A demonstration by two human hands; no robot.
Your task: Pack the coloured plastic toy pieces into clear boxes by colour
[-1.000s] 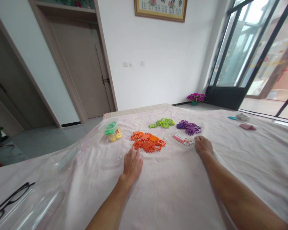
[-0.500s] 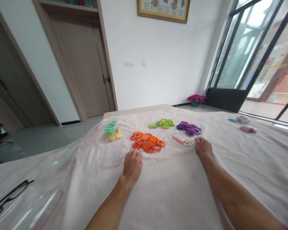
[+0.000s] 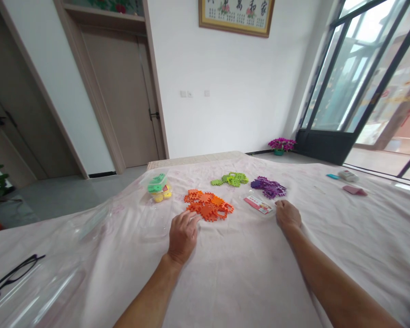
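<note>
My left hand (image 3: pixel 183 233) rests at the near left edge of a pile of orange toothed plastic pieces (image 3: pixel 208 208). Its fingers are bent but apart, and the fingertips touch or nearly touch the pile. My right hand (image 3: pixel 289 214) lies on the cloth with curled fingers, right beside the clear plastic box or lid (image 3: pixel 259 205) that carries a red and white label. Whether it grips that edge or some small thing is hidden. Behind it spreads a pile of purple toothed pieces (image 3: pixel 269 187); green toothed pieces (image 3: pixel 234 179) lie farther back.
Left of the orange pile stands a clear container with green pieces (image 3: pixel 157 183) and yellow pieces (image 3: pixel 163 195). A clear plastic tray (image 3: pixel 153 222) sits in front. Eyeglasses (image 3: pixel 17 273) lie at the far left, a pink cloth (image 3: pixel 354 190) at the right, all on a wrinkled pale tablecloth (image 3: pixel 239 273).
My left hand has moved slightly left and its fingers look more bent. My right hand keeps its place beside the labelled plastic. The whole view has shifted a little.
</note>
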